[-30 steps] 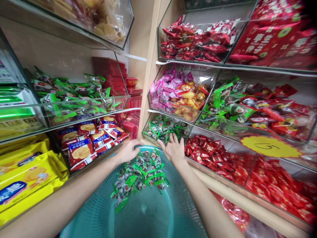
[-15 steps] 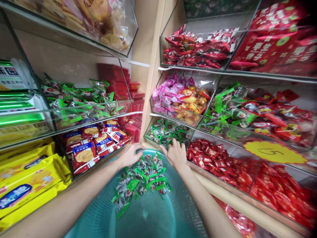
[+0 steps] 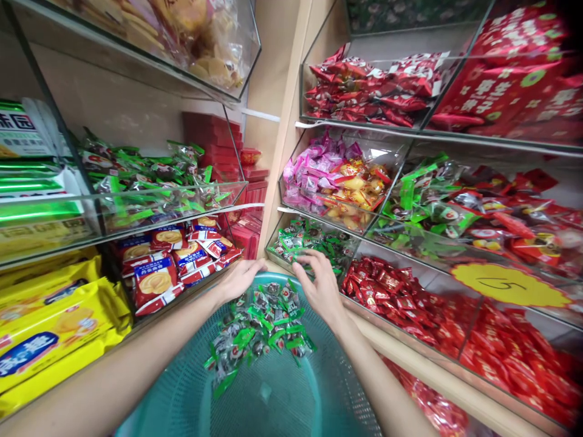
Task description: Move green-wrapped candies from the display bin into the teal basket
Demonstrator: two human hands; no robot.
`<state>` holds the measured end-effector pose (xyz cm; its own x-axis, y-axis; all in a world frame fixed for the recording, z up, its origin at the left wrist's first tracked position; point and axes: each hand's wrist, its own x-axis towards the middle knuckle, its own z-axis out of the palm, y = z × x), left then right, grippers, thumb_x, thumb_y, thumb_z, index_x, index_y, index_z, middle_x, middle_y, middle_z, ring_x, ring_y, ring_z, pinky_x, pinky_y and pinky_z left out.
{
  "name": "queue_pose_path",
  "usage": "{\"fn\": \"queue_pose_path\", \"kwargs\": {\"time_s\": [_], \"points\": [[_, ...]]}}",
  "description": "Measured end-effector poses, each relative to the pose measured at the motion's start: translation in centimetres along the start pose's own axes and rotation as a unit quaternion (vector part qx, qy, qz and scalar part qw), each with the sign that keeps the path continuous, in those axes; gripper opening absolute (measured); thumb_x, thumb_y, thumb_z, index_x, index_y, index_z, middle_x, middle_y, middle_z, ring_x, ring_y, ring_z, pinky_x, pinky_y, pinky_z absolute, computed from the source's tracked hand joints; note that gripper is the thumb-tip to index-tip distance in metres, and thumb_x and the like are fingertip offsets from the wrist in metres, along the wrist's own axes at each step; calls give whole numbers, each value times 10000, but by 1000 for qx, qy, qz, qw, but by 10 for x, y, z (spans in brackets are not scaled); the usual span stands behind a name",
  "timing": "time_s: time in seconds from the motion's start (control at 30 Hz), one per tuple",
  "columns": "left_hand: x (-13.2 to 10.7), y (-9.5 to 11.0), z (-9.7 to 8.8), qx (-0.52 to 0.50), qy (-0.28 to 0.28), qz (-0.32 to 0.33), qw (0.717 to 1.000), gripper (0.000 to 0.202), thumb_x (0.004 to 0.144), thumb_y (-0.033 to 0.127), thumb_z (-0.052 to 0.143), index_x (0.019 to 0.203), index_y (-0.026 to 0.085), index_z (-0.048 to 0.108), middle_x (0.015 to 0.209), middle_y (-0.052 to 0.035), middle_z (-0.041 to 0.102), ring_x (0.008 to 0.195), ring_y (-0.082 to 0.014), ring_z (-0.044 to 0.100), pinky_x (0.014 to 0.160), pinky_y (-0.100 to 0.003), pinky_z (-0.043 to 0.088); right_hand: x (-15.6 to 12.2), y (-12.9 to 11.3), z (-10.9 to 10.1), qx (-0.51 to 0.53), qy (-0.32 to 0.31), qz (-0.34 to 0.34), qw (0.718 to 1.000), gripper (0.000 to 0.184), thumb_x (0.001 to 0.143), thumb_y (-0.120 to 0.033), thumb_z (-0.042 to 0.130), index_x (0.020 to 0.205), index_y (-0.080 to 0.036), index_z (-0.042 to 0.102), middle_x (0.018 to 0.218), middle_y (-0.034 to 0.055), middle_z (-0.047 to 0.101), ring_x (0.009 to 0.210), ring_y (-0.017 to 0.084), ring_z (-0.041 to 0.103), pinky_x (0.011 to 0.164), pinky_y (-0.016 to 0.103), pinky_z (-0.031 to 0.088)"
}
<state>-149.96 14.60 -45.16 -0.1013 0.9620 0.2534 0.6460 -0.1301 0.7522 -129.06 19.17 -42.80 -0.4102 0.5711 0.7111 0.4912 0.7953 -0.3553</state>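
Observation:
A teal plastic basket (image 3: 291, 379) stands below me, with a heap of green-and-clear wrapped candies (image 3: 266, 321) toward its far side. My left hand (image 3: 240, 279) lies at the far left of the rim, fingers stretched out and holding nothing. At the far right of the rim, my right hand (image 3: 319, 284) has its fingers loosely curved and apart, with nothing seen in them. Right behind it is a low clear bin (image 3: 279, 254) of small green-wrapped candies (image 3: 325, 240). The right fingertips overlap this bin in view; whether they touch it I cannot tell.
Red-wrapped candies (image 3: 396, 291) fill the bins on the right, beneath a yellow price sign (image 3: 510, 285). Pink-wrapped candies (image 3: 316, 167) sit one shelf up. On the left are biscuit packs (image 3: 155, 279) and yellow packages (image 3: 64, 328). A wooden post (image 3: 285, 121) stands in the corner.
My right hand has raised and bent its fingers, shifting slightly left. The fingers of my left hand have straightened along the rim. The candies in the basket look the same.

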Motion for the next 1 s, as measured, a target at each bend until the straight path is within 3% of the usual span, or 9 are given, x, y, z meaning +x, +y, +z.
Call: {"fn": "queue_pose_path", "kwargs": {"time_s": [0.2, 0.37, 0.5, 0.73, 0.87, 1.0], "points": [[-3, 1, 0, 111, -5, 87, 990, 271, 705, 173, 436, 785, 208, 693, 953, 5, 663, 850, -159, 595, 808, -258, 434, -9, 2, 15, 83, -68, -5, 994, 179, 854, -223, 453, 974, -221, 584, 1085, 73, 533, 1042, 202, 482, 915, 385, 376], [-5, -2, 0, 128, -48, 104, 985, 299, 733, 142, 421, 708, 227, 706, 1115, 16, 581, 952, -144, 571, 888, -260, 403, -11, 11, 20, 109, -67, 11, 992, 187, 826, -186, 469, 967, -220, 586, 1069, 72, 533, 1043, 201, 489, 919, 392, 389], [-2, -10, 3, 102, -83, 146, 980, 341, 725, 85, 406, 754, 240, 709, 1183, 26, 538, 1050, -140, 523, 980, -271, 341, -14, 3, 23, 132, -80, 9, 988, 255, 809, -165, 478, 1038, -223, 574, 1133, 83, 512, 1107, 203, 463, 954, 393, 376], [-4, -3, -7, 109, -38, 132, 985, 260, 710, 130, 439, 789, 217, 671, 1068, -16, 594, 969, -168, 558, 920, -294, 391, -21, -12, 34, 164, -104, 10, 981, 310, 824, -119, 416, 1067, -231, 573, 1144, 68, 520, 1112, 173, 475, 964, 354, 380], [-9, 2, -17, 157, -58, 106, 980, 185, 680, 180, 511, 780, 225, 659, 934, -12, 622, 887, -188, 572, 852, -287, 417, -22, -16, 35, 162, -105, 12, 981, 304, 836, -134, 418, 1071, -242, 577, 1126, 67, 542, 1097, 178, 489, 939, 355, 398], [-7, -4, -19, 133, -80, 105, 982, 211, 658, 112, 463, 721, 203, 643, 807, -9, 628, 793, -168, 568, 803, -265, 420, -20, -18, 33, 188, -108, 6, 976, 290, 860, -180, 424, 1104, -244, 567, 1112, 65, 565, 1079, 174, 502, 935, 345, 399]]}}
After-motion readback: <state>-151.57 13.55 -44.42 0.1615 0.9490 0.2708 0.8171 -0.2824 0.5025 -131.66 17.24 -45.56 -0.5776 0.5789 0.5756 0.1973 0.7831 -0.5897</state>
